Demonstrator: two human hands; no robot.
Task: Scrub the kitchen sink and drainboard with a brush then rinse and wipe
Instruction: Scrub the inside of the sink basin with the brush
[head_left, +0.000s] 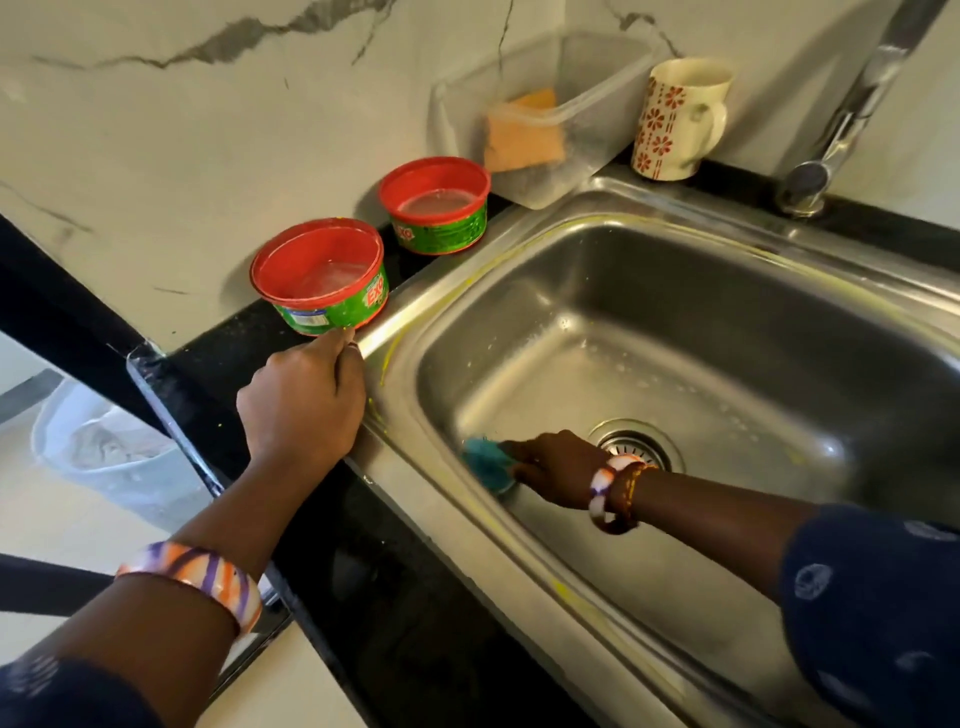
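- sink (701, 322), a steel basin set in the black surface (415, 597), shows yellow streaks along its left rim and water drops on its floor near the drain (635, 446).
- right hand (558, 467), its grip clamped on a teal scrubber (485, 462), presses it against the basin's near-left wall.
- left hand (304, 402) rests on the surface at the sink's left edge, fingers curled, touching a tilted red-and-green tub (322, 280); whether that grip holds the tub i cannot tell.
- a second tub (436, 205), a clear box with a sponge (524, 130), a mug (675, 119) and the tap (852, 109) line the back edge.
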